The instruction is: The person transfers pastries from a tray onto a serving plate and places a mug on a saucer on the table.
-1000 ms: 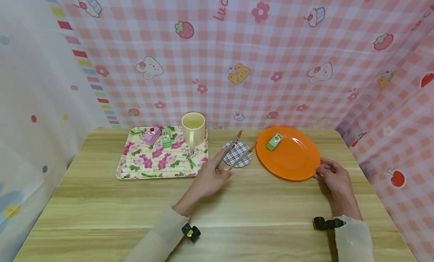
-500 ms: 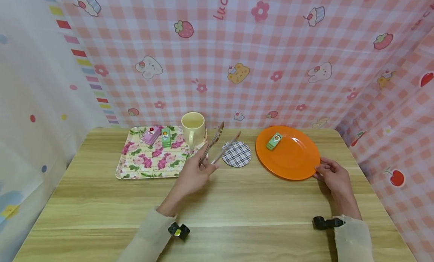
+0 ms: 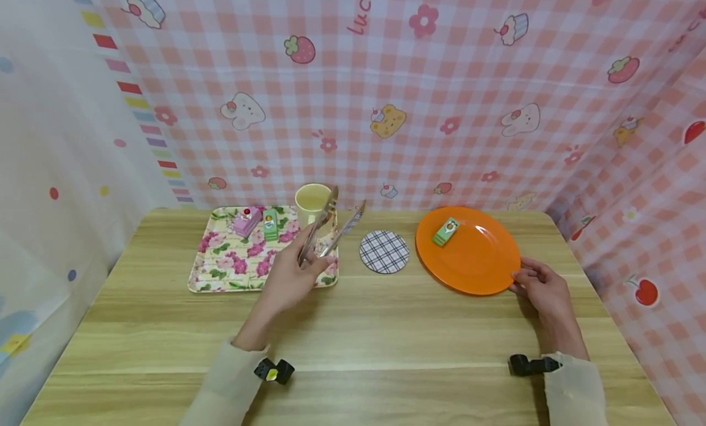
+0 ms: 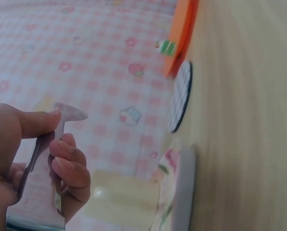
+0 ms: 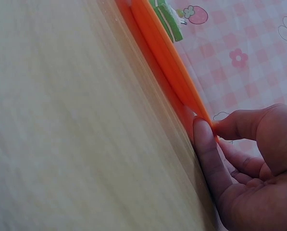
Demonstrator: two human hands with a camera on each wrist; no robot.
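Note:
My left hand [image 3: 289,279] holds metal tongs [image 3: 343,228], their two arms spread with nothing between the tips. In the head view the tongs overlap the yellow mug [image 3: 312,197] and the right side of the floral tray [image 3: 228,279]. On that tray lie a pink toy cake slice [image 3: 246,222] and a green toy cake slice [image 3: 270,224]. My right hand [image 3: 543,291] pinches the right rim of the orange plate [image 3: 469,270], thumb above and fingers beneath. A second green cake slice [image 3: 445,232] sits on the plate's left part.
Between tray and plate lies a round checked coaster [image 3: 384,252] on the wooden table [image 3: 386,334]. A pink gingham cloth [image 3: 353,89] hangs behind the table's back edge, with more cloth at both sides.
My left hand has moved left with the spread tongs, from over the coaster to the tray's right side by the mug. My right hand keeps its hold on the plate.

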